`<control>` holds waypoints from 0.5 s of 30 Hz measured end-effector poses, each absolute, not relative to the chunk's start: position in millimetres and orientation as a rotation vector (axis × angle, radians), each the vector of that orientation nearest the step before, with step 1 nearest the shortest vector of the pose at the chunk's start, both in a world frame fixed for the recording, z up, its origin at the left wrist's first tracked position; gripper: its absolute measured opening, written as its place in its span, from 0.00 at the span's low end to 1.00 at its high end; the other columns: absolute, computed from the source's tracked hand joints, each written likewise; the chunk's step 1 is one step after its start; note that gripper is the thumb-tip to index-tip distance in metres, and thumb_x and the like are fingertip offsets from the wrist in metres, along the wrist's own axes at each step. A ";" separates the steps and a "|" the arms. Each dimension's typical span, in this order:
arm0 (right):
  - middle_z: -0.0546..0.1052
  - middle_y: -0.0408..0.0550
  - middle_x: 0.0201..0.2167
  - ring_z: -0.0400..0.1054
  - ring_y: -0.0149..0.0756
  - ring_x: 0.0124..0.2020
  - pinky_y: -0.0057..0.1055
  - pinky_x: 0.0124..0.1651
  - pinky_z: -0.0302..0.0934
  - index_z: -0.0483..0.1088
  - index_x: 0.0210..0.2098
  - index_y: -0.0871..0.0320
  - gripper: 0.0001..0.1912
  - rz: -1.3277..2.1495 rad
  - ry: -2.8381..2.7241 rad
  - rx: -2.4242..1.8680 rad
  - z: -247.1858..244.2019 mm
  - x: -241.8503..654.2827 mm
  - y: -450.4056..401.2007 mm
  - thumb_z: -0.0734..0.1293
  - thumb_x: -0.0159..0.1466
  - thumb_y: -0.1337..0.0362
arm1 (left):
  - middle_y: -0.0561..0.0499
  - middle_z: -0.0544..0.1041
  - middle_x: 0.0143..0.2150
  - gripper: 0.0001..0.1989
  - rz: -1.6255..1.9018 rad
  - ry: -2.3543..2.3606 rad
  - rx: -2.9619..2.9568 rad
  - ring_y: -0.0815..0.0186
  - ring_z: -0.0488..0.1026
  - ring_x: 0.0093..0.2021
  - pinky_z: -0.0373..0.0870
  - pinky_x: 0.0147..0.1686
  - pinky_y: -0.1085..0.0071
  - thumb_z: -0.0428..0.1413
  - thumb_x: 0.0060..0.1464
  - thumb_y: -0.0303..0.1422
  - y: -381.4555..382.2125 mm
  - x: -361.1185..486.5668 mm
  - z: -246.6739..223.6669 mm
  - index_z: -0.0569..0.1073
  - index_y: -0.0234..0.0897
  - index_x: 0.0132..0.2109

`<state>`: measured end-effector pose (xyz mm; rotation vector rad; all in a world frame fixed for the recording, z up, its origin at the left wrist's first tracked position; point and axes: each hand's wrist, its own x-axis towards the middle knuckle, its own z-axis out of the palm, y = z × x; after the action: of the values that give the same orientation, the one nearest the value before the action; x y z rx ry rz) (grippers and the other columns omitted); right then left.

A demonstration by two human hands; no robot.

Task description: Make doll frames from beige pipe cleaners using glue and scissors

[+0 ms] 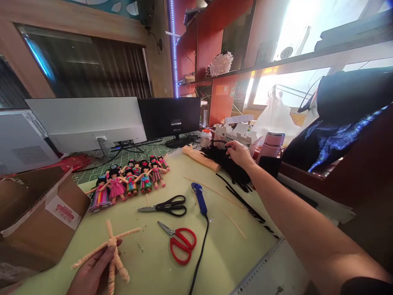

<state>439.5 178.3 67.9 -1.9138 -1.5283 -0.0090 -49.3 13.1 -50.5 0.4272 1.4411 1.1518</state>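
Note:
My left hand [95, 266], at the lower left, pinches a peach pipe-cleaner doll body [115, 257] by its middle; its arms spread sideways and two legs point down. My right hand [239, 153] reaches far out to a bundle of black pipe cleaners [231, 168], with thumb and fingertips pressed together at its upper edge. Whether a strand is between those fingertips is too small to tell. A bundle of peach pipe cleaners [201, 158] lies left of the black one. Loose black strands [245, 203] lie in front of it.
Black scissors [168, 206], red scissors [182, 243] and a blue glue gun [200, 198] with a cord lie mid-table. Several finished dolls [130, 180] lie at the left beside an open cardboard box [39, 221]. A ruler [260, 266] is at the front right. Monitors [172, 119] stand behind.

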 end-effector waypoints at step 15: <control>0.77 0.52 0.38 0.69 0.39 0.38 0.34 0.40 0.57 0.75 0.42 0.57 0.14 0.001 -1.784 -2.108 62.7 416.1 138.5 0.63 0.60 0.59 | 0.49 0.77 0.31 0.23 1.235 1.227 0.647 0.70 0.71 0.27 0.67 0.26 0.77 0.67 0.38 0.40 7.3 -42.8 -44.7 0.77 0.30 0.41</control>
<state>416.1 138.5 62.7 -2.1083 -1.7842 0.0010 -42.8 7.3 -44.7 0.6469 1.2268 1.2354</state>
